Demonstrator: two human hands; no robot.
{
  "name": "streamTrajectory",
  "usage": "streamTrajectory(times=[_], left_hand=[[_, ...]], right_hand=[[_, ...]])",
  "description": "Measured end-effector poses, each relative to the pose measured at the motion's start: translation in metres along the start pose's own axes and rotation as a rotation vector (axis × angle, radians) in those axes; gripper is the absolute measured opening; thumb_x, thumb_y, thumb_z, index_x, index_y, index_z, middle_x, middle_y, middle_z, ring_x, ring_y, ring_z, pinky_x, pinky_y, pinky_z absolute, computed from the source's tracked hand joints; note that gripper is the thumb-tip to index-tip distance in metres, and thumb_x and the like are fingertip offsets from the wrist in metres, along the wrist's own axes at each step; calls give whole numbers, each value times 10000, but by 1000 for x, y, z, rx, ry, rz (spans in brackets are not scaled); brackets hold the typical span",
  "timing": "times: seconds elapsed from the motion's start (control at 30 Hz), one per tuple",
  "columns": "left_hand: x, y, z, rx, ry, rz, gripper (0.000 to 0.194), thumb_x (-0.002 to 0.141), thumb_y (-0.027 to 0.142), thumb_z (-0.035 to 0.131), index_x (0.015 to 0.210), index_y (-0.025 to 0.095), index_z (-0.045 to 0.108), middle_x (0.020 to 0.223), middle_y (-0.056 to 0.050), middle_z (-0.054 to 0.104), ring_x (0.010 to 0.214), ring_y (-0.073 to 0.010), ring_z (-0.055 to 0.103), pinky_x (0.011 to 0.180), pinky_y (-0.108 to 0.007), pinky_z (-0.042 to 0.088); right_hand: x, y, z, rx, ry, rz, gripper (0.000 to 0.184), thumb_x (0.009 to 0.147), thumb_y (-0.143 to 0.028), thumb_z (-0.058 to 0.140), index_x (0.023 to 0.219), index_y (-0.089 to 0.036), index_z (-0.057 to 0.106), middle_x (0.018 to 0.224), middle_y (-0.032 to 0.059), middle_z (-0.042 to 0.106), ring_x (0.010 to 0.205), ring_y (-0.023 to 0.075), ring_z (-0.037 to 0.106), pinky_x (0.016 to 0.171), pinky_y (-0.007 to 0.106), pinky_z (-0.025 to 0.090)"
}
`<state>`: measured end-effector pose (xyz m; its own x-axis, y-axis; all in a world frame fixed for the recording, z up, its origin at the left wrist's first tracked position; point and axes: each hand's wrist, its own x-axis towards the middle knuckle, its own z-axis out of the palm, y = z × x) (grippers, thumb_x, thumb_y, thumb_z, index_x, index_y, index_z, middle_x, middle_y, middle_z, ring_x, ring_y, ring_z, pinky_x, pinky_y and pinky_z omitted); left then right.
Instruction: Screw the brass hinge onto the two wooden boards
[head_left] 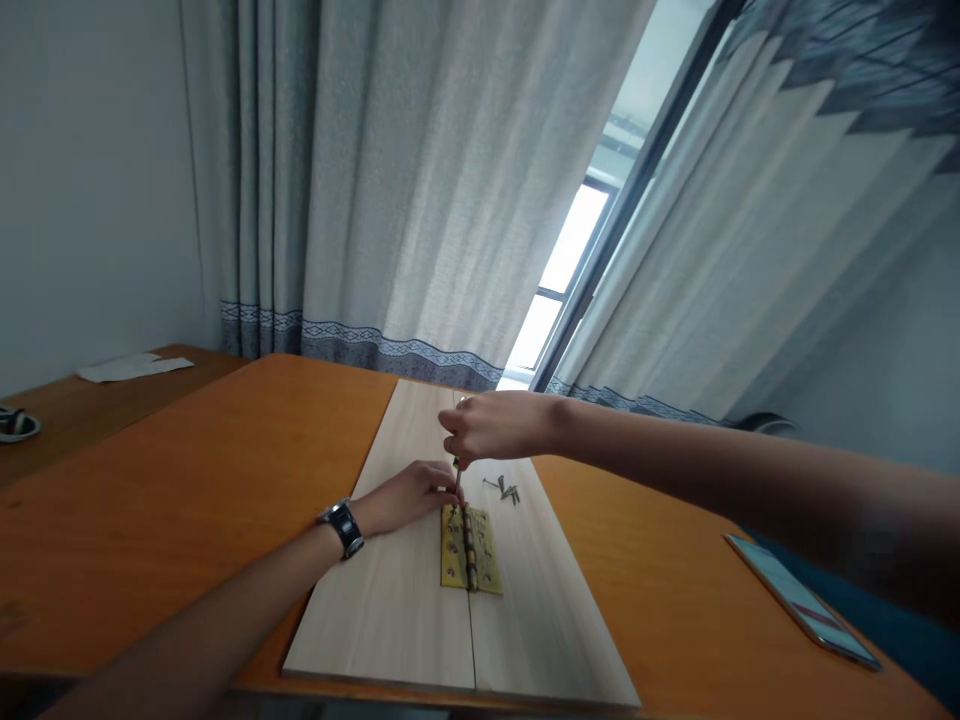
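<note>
A brass-coloured butt hinge [454,565] lies opened flat across the seam between two pale wooden boards [390,620]. My right hand [484,425] is closed around the handle of a screwdriver, its thin shaft [458,478] pointing down at the hinge's far left corner. Beside that tip, my left hand [420,492] has its fingers pinched together at the hinge's far edge; whatever lies between them is too small and covered to make out. Several loose screws [510,493] lie on the right board, just beyond the hinge. A watch [343,528] is on my left wrist.
The boards lie on an orange-brown wooden table [225,490]. A phone [802,600] rests near the table's right edge. White paper [135,367] and a small dish-like object [16,424] are at the far left. Grey curtains [420,180] hang behind.
</note>
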<state>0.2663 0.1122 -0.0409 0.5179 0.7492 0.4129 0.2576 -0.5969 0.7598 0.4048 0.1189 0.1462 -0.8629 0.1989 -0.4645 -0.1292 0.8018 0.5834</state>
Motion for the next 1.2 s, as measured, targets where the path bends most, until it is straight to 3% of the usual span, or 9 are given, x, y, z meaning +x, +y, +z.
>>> streamTrajectory(times=[0.1, 0.23, 0.4, 0.53, 0.63, 0.73, 0.83, 1.0, 1.2], left_hand=[[0, 2, -1, 38, -38, -22, 197, 957, 250, 568, 910, 164, 739, 922, -46, 699, 912, -185, 641, 818, -265, 463], [0, 6, -1, 61, -84, -42, 239, 981, 265, 509, 959, 169, 726, 978, -57, 703, 940, -194, 643, 839, -274, 460], [-2, 13, -1, 80, -91, -81, 267, 988, 291, 473, 933, 166, 702, 984, -59, 690, 943, -198, 624, 838, -277, 464], [-2, 13, 1, 108, -78, -77, 229, 968, 266, 494, 893, 172, 689, 953, -49, 681, 933, -196, 612, 834, -268, 457], [-1, 10, 1, 92, -81, -53, 234, 970, 257, 488, 887, 172, 689, 930, -43, 678, 909, -190, 621, 838, -265, 453], [0, 7, 1, 70, -89, -46, 218, 956, 252, 506, 873, 179, 694, 934, -38, 685, 911, -191, 629, 840, -265, 457], [1, 6, 1, 56, -88, -51, 221, 953, 255, 509, 876, 180, 703, 951, -36, 694, 907, -189, 632, 852, -268, 461], [-1, 9, 0, 63, -85, -72, 276, 970, 296, 486, 913, 182, 730, 979, -52, 703, 944, -203, 637, 876, -278, 457], [-2, 11, -1, 94, -83, -98, 248, 949, 276, 510, 937, 194, 744, 1017, -50, 701, 963, -203, 633, 876, -287, 456]], right_hand=[[2, 1, -5, 51, -74, 43, 324, 997, -345, 537, 1077, -96, 728, 935, 144, 694, 875, 248, 680, 640, 321, 423], [5, 3, -8, 216, -214, 247, 405, 967, -444, 565, 1052, -91, 745, 920, 167, 728, 904, 288, 698, 634, 325, 450], [8, 1, -16, 294, -265, 360, 482, 921, -520, 606, 1054, -76, 739, 883, 157, 730, 826, 259, 697, 569, 297, 434], [1, 2, -22, 377, -200, 250, 463, 861, -376, 726, 1251, -137, 649, 1038, 121, 705, 890, 213, 664, 608, 273, 431], [-7, 3, -20, 284, -88, 76, 247, 916, -224, 658, 1144, -134, 682, 1111, 116, 660, 871, 176, 642, 603, 267, 410], [-11, 3, -13, 84, -16, -16, 240, 1005, -232, 505, 1131, -133, 683, 1058, 126, 660, 829, 182, 649, 553, 282, 366], [-11, 1, -8, -29, -24, -36, 286, 1026, -272, 457, 1095, -138, 701, 971, 140, 690, 825, 204, 675, 555, 286, 381], [-6, -1, -8, 103, -193, 137, 351, 990, -419, 525, 998, -139, 736, 879, 142, 737, 851, 254, 708, 644, 320, 470], [13, -5, -24, 219, -323, 324, 459, 962, -499, 530, 1023, -98, 744, 914, 162, 749, 791, 252, 713, 539, 296, 479]])
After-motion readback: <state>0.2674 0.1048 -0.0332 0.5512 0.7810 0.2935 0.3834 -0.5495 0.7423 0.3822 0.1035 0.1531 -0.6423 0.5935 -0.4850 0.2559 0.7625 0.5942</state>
